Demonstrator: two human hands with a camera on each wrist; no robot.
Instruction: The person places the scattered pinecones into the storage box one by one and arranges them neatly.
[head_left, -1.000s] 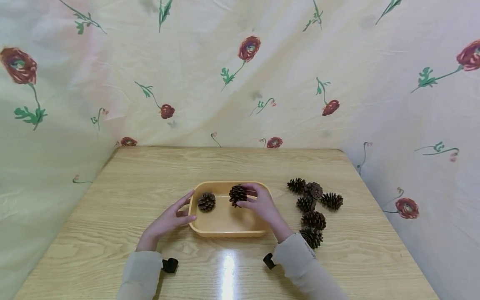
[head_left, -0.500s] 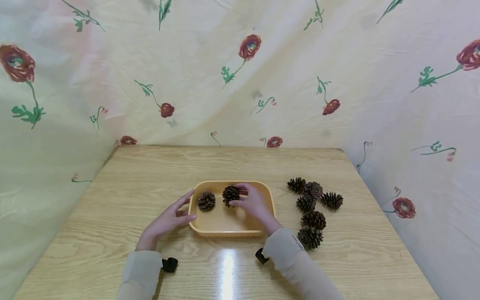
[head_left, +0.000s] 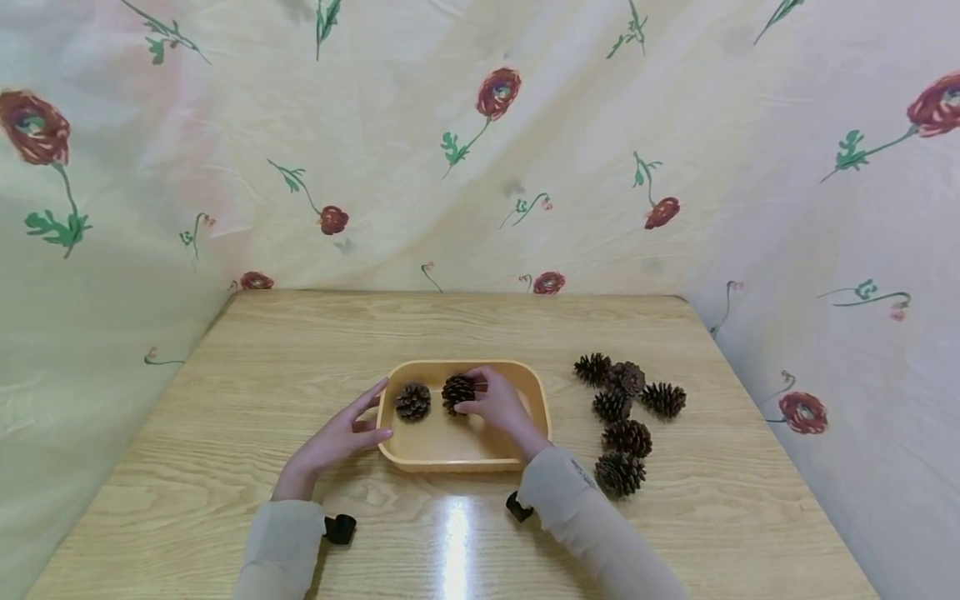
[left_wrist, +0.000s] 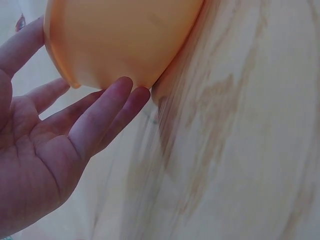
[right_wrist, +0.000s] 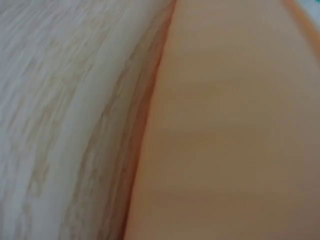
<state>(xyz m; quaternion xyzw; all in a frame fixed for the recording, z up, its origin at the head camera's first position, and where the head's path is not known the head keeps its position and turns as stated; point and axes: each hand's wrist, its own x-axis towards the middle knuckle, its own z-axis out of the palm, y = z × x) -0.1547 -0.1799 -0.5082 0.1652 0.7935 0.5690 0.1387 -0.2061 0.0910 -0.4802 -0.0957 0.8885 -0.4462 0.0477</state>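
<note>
A shallow yellow-orange plastic tray (head_left: 457, 465) sits mid-table in the head view. Inside it, on the left, lies one pine cone (head_left: 413, 402). My right hand (head_left: 504, 406) reaches over the tray's right side and pinches a second pine cone (head_left: 457, 393) between thumb and fingers, low over the tray's floor. My left hand (head_left: 341, 433) rests its spread, fairly straight fingers against the tray's left end. In the left wrist view, fingertips (left_wrist: 120, 87) touch the tray's outer wall (left_wrist: 120, 40). The right wrist view holds only the tray's side (right_wrist: 215, 140); the right hand is out of it.
To the tray's right, several dark pine cones (head_left: 627, 439) lie in a loose group on the wood-grain table (head_left: 225, 400). A flower-printed cloth (head_left: 375, 125) hangs behind the table and at both sides. Black wrist cameras (head_left: 341, 529) stick out from the sleeves.
My right hand has moved left and slightly down with its pine cone, closer to the cone lying in the tray. The left hand has stayed put.
</note>
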